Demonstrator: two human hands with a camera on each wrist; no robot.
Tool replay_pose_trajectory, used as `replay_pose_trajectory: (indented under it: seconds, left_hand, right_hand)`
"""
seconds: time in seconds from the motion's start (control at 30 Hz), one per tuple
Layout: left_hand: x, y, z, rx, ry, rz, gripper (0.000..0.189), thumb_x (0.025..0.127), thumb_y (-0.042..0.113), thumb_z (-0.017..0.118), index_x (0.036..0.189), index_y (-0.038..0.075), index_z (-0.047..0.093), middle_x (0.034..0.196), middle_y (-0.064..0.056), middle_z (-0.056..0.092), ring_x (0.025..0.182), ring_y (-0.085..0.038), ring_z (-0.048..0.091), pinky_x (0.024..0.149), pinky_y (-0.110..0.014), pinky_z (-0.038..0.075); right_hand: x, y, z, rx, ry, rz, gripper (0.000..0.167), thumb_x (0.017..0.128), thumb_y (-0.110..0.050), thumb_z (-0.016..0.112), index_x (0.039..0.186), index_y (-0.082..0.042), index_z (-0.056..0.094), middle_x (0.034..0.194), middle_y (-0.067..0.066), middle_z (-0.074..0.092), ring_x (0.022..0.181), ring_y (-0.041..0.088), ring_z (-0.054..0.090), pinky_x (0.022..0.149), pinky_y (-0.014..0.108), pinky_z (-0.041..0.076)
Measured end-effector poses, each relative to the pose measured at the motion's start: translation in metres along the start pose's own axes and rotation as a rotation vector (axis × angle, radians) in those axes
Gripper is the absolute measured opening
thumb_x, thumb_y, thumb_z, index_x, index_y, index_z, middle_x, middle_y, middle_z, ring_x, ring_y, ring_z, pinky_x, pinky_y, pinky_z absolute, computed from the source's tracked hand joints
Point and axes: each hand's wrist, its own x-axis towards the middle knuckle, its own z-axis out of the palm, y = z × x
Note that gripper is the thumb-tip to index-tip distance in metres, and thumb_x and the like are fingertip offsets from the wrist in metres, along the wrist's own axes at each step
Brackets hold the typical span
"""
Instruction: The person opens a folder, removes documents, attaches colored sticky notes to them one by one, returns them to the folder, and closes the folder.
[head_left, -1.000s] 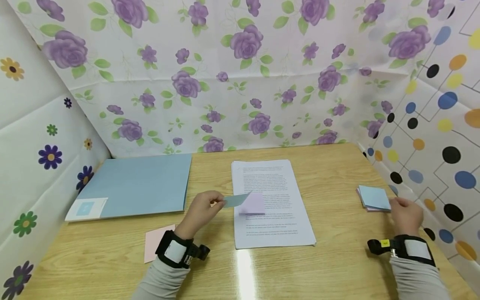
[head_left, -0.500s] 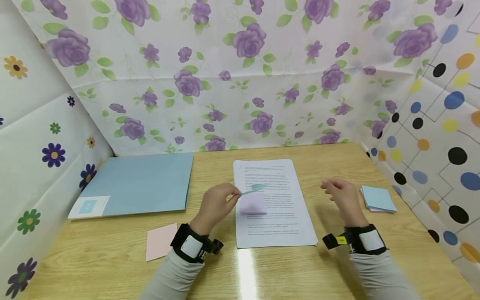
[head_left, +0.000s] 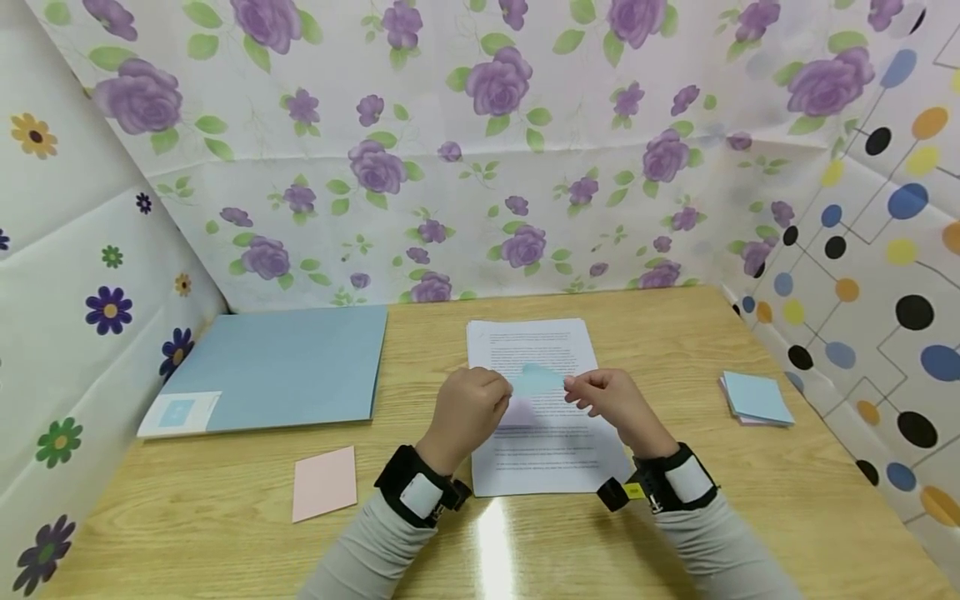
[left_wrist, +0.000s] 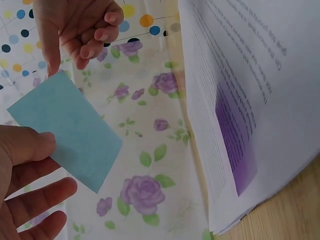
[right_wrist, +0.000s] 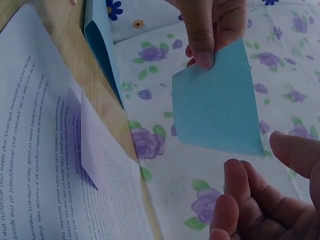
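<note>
Between thumb and fingers, my left hand (head_left: 468, 412) pinches a light blue sticky note (left_wrist: 70, 132) by one side, above the printed pages. My right hand (head_left: 615, 400) is at the note's far corner; in the right wrist view its thumb (right_wrist: 295, 152) and fingertips stand apart around that corner, without a grip. A purple sticky note (right_wrist: 95, 142) is stuck on the stack of printed pages (head_left: 551, 467), its loose part lifting up. In the head view the left hand partly hides this purple note.
A pink sticky note (head_left: 325, 485) lies on the table at the left. Behind it lies a large blue-grey folder (head_left: 285, 367) with a white label. Several blue and pink sticky notes (head_left: 757, 398) are stacked at the right. Patterned sheets (head_left: 450, 208) enclose the table's back and sides.
My right hand has come from beside the sticky note stack at the right to the blue note over the pages. The left hand has carried the blue note slightly right.
</note>
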Motion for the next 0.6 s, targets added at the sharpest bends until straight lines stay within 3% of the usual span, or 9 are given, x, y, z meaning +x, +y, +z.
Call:
replay_pose_trajectory:
  seconds: [0.2, 0.3, 0.37, 0.47, 0.53, 0.6]
  left_hand:
    - [0.0, 0.008, 0.005, -0.009, -0.012, 0.013, 0.014, 0.077, 0.001, 0.084, 0.073, 0.014, 0.079, 0.075, 0.004, 0.077, 0.07, -0.011, 0.071, 0.064, -0.025, 0.056]
    - [-0.001, 0.012, 0.006, -0.063, -0.073, 0.001, 0.009, 0.079, 0.008, 0.085, 0.076, 0.013, 0.079, 0.078, 0.003, 0.078, 0.075, -0.012, 0.072, 0.068, -0.027, 0.057]
    - [0.0, 0.013, 0.003, -0.165, -0.16, -0.039, 0.006, 0.081, 0.014, 0.085, 0.082, 0.011, 0.08, 0.084, 0.0, 0.079, 0.081, -0.015, 0.074, 0.073, -0.029, 0.059]
    - [0.005, 0.011, -0.002, -0.41, -0.284, -0.165, 0.018, 0.085, 0.017, 0.083, 0.095, 0.003, 0.08, 0.095, -0.009, 0.079, 0.09, -0.022, 0.074, 0.082, -0.036, 0.061]
    - [0.011, 0.008, -0.004, -0.546, -0.312, -0.252, 0.022, 0.087, 0.015, 0.081, 0.102, -0.001, 0.078, 0.101, -0.014, 0.078, 0.093, -0.026, 0.073, 0.084, -0.039, 0.061]
    - [0.018, 0.005, -0.004, -0.605, -0.308, -0.301, 0.023, 0.088, 0.011, 0.079, 0.105, -0.003, 0.077, 0.104, -0.017, 0.077, 0.092, -0.029, 0.073, 0.083, -0.042, 0.061]
  right_hand:
    - [-0.002, 0.0, 0.002, 0.018, 0.012, -0.003, 0.03, 0.102, -0.018, 0.062, 0.103, 0.01, 0.072, 0.079, -0.008, 0.071, 0.076, 0.011, 0.059, 0.067, 0.027, 0.05]
    - [-0.003, 0.001, 0.001, 0.02, 0.029, 0.002, 0.028, 0.101, -0.016, 0.063, 0.105, 0.01, 0.072, 0.08, -0.007, 0.071, 0.075, 0.01, 0.059, 0.066, 0.026, 0.05]
    - [-0.002, 0.003, 0.0, 0.018, 0.041, 0.002, 0.028, 0.101, -0.015, 0.063, 0.106, 0.01, 0.072, 0.081, -0.005, 0.071, 0.075, 0.01, 0.059, 0.065, 0.026, 0.051]
    - [-0.001, 0.005, -0.002, 0.003, 0.051, -0.004, 0.027, 0.101, -0.015, 0.062, 0.105, 0.01, 0.072, 0.083, -0.003, 0.072, 0.075, 0.009, 0.059, 0.066, 0.027, 0.051]
    - [0.001, 0.006, -0.004, -0.013, 0.053, -0.009, 0.026, 0.101, -0.015, 0.063, 0.104, 0.008, 0.073, 0.084, -0.003, 0.072, 0.076, 0.009, 0.059, 0.066, 0.027, 0.051]
    - [0.003, 0.007, -0.007, -0.03, 0.05, -0.016, 0.025, 0.101, -0.015, 0.063, 0.102, 0.008, 0.073, 0.084, -0.002, 0.071, 0.078, 0.01, 0.059, 0.067, 0.027, 0.051]
